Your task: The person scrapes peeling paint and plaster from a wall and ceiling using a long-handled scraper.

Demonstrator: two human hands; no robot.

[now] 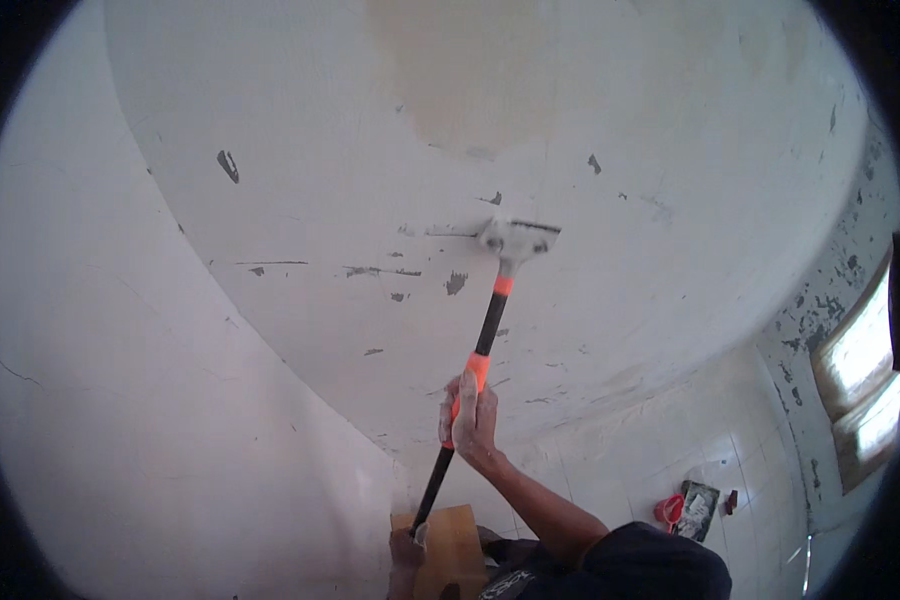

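A long-handled wall scraper (491, 322) with a black and orange pole reaches up across the middle of the view. Its wide pale head (515, 238) is at the white wall (320, 200), among grey scraped patches and dark gouges. My right hand (473, 415), dusted with white, is wrapped round the orange grip partway along the pole. Lower down, my left hand (407, 548) closes round the black end of the pole; its fingers show only in part.
Below my hands is a brown wooden surface (452, 535). On the tiled floor (610, 465) at the lower right lie a red container (669, 511), a black tray (698, 508) with whitish material and a small dark object (731, 502). A bright window (863, 370) is at the far right.
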